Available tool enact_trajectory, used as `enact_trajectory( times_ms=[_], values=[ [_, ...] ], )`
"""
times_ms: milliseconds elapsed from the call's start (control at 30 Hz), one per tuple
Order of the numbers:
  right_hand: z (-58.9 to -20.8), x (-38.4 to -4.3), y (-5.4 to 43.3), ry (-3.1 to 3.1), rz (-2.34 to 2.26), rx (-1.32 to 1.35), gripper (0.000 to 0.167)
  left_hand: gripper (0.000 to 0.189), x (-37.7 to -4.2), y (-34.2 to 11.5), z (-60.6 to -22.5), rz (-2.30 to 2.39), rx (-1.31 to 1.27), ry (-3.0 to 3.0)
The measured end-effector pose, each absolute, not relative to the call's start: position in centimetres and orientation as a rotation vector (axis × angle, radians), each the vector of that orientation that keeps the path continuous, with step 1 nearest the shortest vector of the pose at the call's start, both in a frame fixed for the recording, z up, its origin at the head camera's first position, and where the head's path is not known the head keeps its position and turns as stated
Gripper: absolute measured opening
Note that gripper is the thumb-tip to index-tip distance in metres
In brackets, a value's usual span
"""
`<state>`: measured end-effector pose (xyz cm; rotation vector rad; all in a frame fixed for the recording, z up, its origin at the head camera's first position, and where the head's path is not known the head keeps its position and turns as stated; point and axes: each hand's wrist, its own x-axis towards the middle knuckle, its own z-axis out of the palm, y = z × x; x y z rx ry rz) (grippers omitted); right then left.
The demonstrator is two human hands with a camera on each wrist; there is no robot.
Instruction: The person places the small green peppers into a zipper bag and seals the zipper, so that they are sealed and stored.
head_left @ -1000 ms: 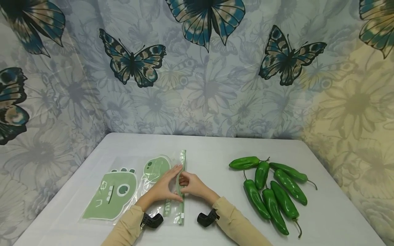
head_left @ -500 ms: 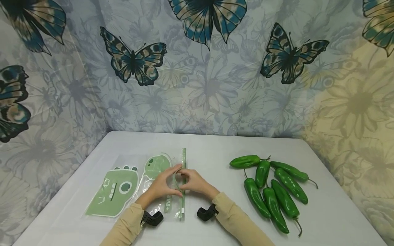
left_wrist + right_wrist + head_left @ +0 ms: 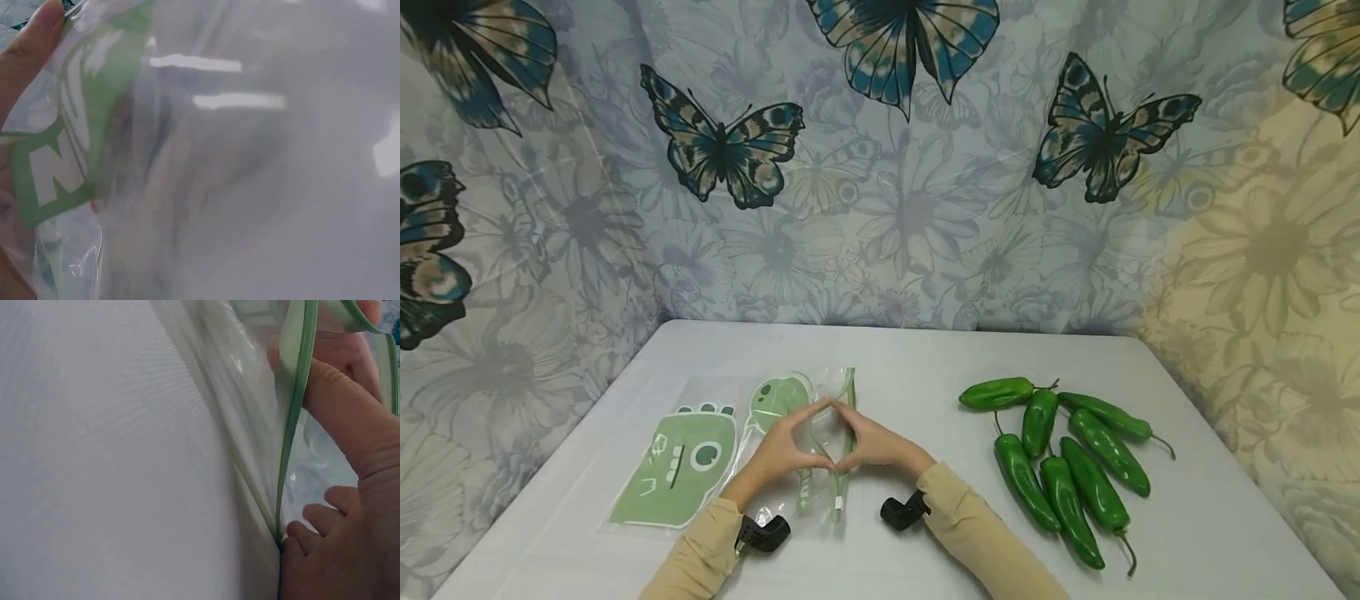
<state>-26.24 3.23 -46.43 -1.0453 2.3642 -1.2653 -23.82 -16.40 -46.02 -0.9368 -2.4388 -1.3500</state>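
A clear zip bag with a green dinosaur print (image 3: 781, 397) lies on the white table in the head view, its green-edged mouth (image 3: 850, 385) on the right side. My left hand (image 3: 777, 451) holds one lip of that mouth between thumb and fingers. Opposite, my right hand (image 3: 877, 442) grips the other lip, and the lips bow apart between the hands. In the right wrist view, my thumb (image 3: 344, 403) presses against the green zip strip (image 3: 299, 387). Clear plastic with green lettering (image 3: 103, 94) fills much of the left wrist view, blurring what lies behind.
Left of the hands lies a clear bag part with a green monster face (image 3: 677, 467); whether it is a separate bag is unclear. Several green peppers (image 3: 1097, 487) are grouped on the right of the white table (image 3: 917, 367). Butterfly-patterned cloth (image 3: 917, 233) hangs behind.
The bag's mouth has spread wider between my hands, and its lower end has shifted slightly left. My left hand has moved a little left. The peppers stay where they were.
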Motion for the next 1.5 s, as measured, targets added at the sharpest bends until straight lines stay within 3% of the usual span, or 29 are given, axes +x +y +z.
enact_trajectory(
  times_ms=[333,600,1067,1500],
  values=[
    [-46.1,-26.3,3.3,2.376,-1.196,-1.035,0.106,0.078,-22.0,-16.4,-41.9,-1.346,-0.904,-2.404],
    [-46.1,-26.4,3.5,2.274,-1.340,-0.962,0.097,0.074,-23.9,-17.9,-44.1,-1.526,-0.849,-2.369],
    [-46.0,-26.2,3.4,2.261,-1.343,-0.905,0.098,0.063,-21.8,-17.5,-40.6,-1.440,-0.836,-2.358],
    [-45.2,-25.5,3.2,2.305,-1.361,-0.828,0.100,0.061,-22.0,-17.5,-41.0,-1.473,-0.882,-2.371]
  ],
)
